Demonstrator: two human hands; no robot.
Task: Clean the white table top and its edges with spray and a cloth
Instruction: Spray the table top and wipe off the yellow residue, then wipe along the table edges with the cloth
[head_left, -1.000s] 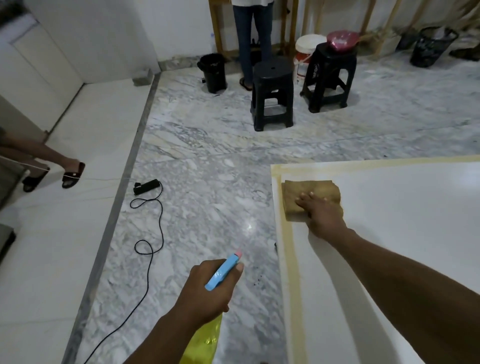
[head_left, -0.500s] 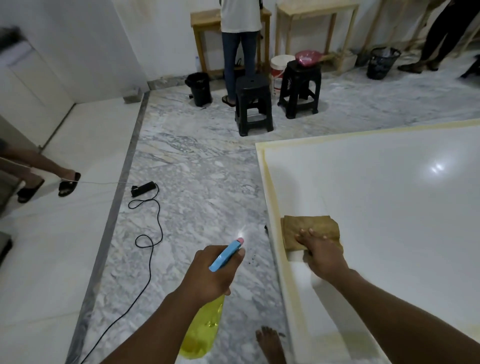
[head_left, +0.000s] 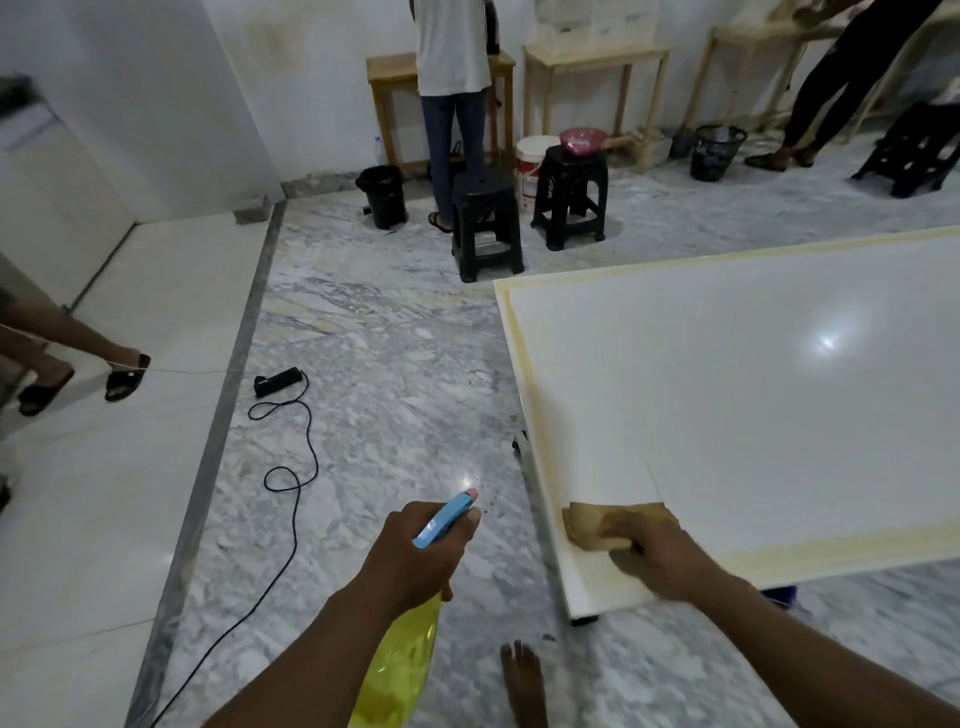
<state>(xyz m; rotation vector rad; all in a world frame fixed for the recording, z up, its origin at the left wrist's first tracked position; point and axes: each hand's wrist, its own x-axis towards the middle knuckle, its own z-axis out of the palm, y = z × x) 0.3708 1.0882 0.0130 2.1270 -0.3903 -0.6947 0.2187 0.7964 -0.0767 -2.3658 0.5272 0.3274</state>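
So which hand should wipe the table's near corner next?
The right hand: it rests on the cloth, on the table close to that corner. The left hand grips the spray bottle out over the floor, off the table.

White table top (head_left: 753, 389), yellowish border; brown cloth (head_left: 597, 525) lying by near-left corner.

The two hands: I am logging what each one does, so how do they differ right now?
The left hand grips the spray bottle; the right hand rests on the brown cloth, its grip blurred. The left hand hangs over the marble floor, off the table; the right hand is on the table's near-left corner. Each has one cleaning tool.
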